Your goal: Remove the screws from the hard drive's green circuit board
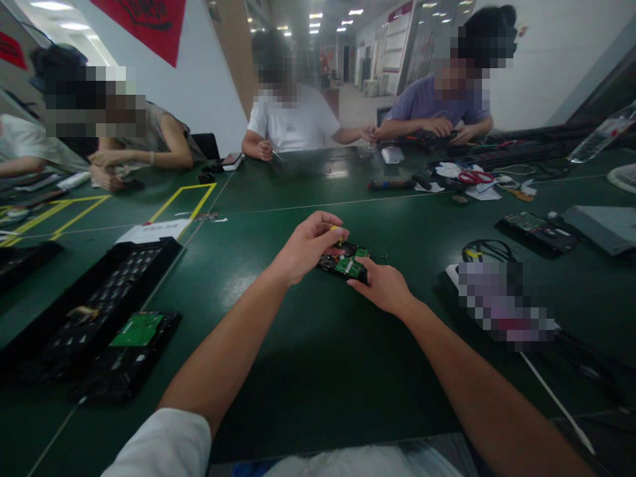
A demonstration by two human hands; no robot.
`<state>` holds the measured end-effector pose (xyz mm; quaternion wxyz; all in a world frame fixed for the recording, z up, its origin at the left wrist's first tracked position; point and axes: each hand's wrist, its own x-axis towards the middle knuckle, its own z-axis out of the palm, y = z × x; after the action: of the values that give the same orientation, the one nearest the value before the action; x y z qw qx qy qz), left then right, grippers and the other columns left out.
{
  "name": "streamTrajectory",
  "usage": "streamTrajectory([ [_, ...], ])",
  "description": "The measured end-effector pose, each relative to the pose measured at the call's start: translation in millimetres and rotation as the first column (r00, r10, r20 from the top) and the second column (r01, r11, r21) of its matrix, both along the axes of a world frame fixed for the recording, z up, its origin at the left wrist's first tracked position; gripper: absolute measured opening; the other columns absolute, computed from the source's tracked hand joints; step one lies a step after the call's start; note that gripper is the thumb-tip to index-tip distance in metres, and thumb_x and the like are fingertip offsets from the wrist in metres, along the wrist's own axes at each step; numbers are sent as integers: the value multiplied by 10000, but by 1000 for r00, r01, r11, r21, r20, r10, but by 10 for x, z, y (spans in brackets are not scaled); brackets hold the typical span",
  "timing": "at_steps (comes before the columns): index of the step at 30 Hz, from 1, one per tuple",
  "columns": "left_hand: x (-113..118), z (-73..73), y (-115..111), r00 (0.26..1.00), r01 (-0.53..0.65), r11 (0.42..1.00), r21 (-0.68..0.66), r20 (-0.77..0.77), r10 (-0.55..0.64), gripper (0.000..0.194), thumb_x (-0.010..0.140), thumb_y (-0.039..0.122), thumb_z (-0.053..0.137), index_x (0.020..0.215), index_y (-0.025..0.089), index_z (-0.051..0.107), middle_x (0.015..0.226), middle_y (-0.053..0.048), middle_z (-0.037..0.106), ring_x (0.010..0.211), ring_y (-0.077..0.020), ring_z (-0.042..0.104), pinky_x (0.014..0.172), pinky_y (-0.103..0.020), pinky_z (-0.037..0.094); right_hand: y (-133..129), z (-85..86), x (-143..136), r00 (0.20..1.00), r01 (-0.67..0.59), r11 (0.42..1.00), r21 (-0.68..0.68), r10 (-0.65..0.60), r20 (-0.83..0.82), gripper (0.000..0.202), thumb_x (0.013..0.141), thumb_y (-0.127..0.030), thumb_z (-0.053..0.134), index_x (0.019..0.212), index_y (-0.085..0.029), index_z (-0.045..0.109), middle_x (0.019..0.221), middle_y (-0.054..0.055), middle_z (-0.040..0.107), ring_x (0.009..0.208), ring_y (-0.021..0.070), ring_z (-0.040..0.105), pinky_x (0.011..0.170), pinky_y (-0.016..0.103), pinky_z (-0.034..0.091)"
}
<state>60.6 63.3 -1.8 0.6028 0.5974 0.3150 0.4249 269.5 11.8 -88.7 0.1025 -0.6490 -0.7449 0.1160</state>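
A small black device with a green circuit board (354, 266) lies on the green table in front of me, with dark parts and wires at its left end. My right hand (387, 286) grips its right side, thumb on top near the board and fingers at the near edge. Over the left end of the device, my left hand (311, 246) is closed with thumb and finger pinched around a small yellow piece (340, 233). The exact kind of that piece is too small to make out. My left fingers partly cover the device.
At left lie a long black tray (99, 298) and another black unit with a green board (136, 330). To the right are a blurred-out phone-like object (501, 305), cables (489, 250) and a similar device (536, 232). Red scissors (476, 177) lie farther back. Several people sit opposite.
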Motion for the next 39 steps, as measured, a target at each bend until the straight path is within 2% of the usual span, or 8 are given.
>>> streamTrajectory([
  [6, -2, 24, 0, 999, 31, 1000, 1, 26, -31, 139, 903, 301, 730, 966, 179, 707, 1029, -54, 691, 959, -161, 662, 838, -306, 622, -7, 5, 4, 1000, -5, 1000, -4, 5, -1, 633, 1006, -581, 570, 1512, -207, 514, 960, 82, 795, 880, 272, 755, 696, 341, 486],
  [11, -17, 14, 21, 1000, -5, 1000, 7, 5, 5, 154, 903, 294, 722, 1006, 195, 781, 1056, -56, 683, 934, -158, 651, 834, -304, 626, -10, -11, 16, 1000, 0, 1000, 12, 0, -5, 634, 1003, -581, 569, 1519, -219, 512, 967, 79, 796, 898, 277, 757, 715, 346, 498],
  [16, -16, -10, 47, 998, -15, 1000, 18, 53, 14, 168, 933, 283, 686, 1061, 205, 763, 1030, -53, 681, 993, -168, 652, 898, -334, 628, -10, -19, 14, 1000, -7, 1000, 11, 7, -1, 635, 1010, -586, 555, 1520, -210, 512, 951, 79, 793, 893, 272, 757, 716, 343, 495],
  [22, -5, -25, 61, 995, -31, 999, 14, 91, 29, 121, 941, 257, 671, 998, 180, 744, 1064, -59, 680, 1048, -168, 643, 973, -355, 603, -6, -19, 7, 1000, -9, 1000, 15, 9, -2, 622, 1011, -576, 560, 1508, -205, 523, 929, 75, 790, 839, 261, 755, 682, 334, 478],
  [26, -3, -32, 51, 999, -45, 996, 77, 23, 43, 196, 926, 355, 728, 1016, 181, 742, 1063, -52, 686, 979, -156, 641, 918, -329, 597, -3, 4, -2, 1000, 4, 1000, -6, -4, -1, 628, 1009, -577, 562, 1514, -207, 514, 939, 76, 793, 837, 262, 757, 681, 334, 482],
  [31, -34, -35, 50, 986, -60, 982, 181, -144, 86, 264, 902, 430, 758, 1023, 196, 782, 967, -37, 719, 796, -140, 621, 739, -274, 533, -6, 11, -9, 1000, 11, 1000, -9, -11, -4, 632, 1001, -584, 569, 1514, -219, 520, 930, 70, 795, 858, 271, 760, 695, 343, 497],
  [36, -67, -38, 69, 977, -43, 967, 249, -190, 93, 258, 916, 414, 740, 1050, 204, 809, 1079, -61, 764, 877, -173, 645, 761, -292, 514, -4, -19, -2, 1000, 8, 1000, 18, -8, -3, 630, 999, -580, 575, 1519, -228, 525, 946, 76, 792, 869, 279, 757, 709, 351, 494],
  [39, -67, -21, 55, 975, -23, 964, 263, -207, 80, 265, 937, 409, 718, 1084, 206, 803, 1079, -62, 753, 870, -169, 644, 749, -288, 522, 3, -25, 2, 1000, 6, 1000, 14, -6, -8, 636, 1001, -590, 566, 1523, -229, 519, 950, 77, 790, 856, 280, 753, 698, 349, 487],
])
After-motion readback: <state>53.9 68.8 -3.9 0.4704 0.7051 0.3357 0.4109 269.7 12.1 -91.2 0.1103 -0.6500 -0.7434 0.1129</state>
